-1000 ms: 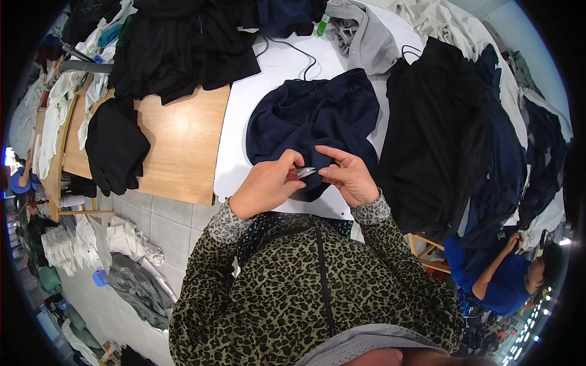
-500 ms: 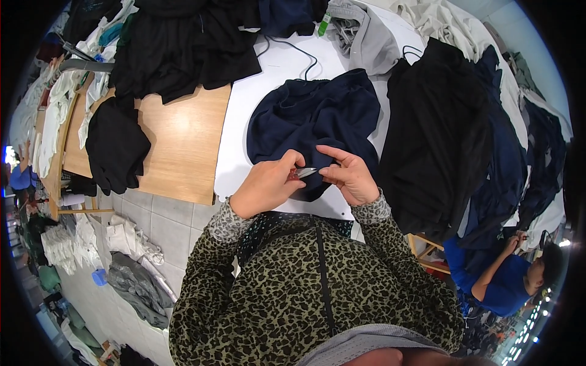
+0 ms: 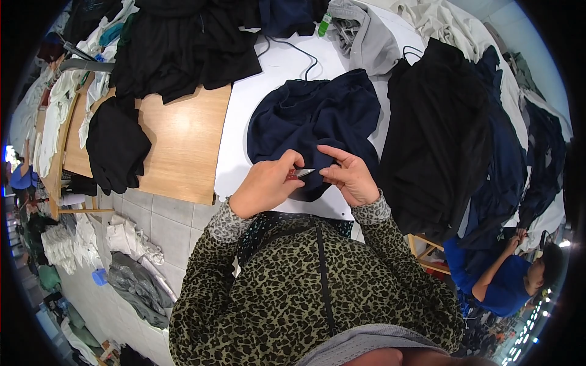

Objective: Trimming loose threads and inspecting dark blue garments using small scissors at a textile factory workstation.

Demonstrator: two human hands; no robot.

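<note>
My left hand (image 3: 268, 185) is closed round a small pair of thread snips (image 3: 304, 173), with red at the handle and pointed silver blades. The blades aim right, at the fingertips of my right hand (image 3: 352, 177). That hand is pinched, its index finger stretched out above the thumb. Whatever lies in the pinch is too small to make out. Beneath both hands a navy blue garment (image 3: 311, 116) with a gathered waist lies bunched on the white tabletop (image 3: 235, 140).
Black garments (image 3: 436, 134) are heaped right of the navy one. A wooden board (image 3: 177, 146) and a black cloth (image 3: 116, 146) lie to the left. Grey clothing (image 3: 372, 43) and a green packet (image 3: 324, 24) sit at the back. A co-worker in blue (image 3: 500, 280) is at the far right.
The snips have shifted very slightly in my left hand. Both hands and the navy garment stay nearly where they were.
</note>
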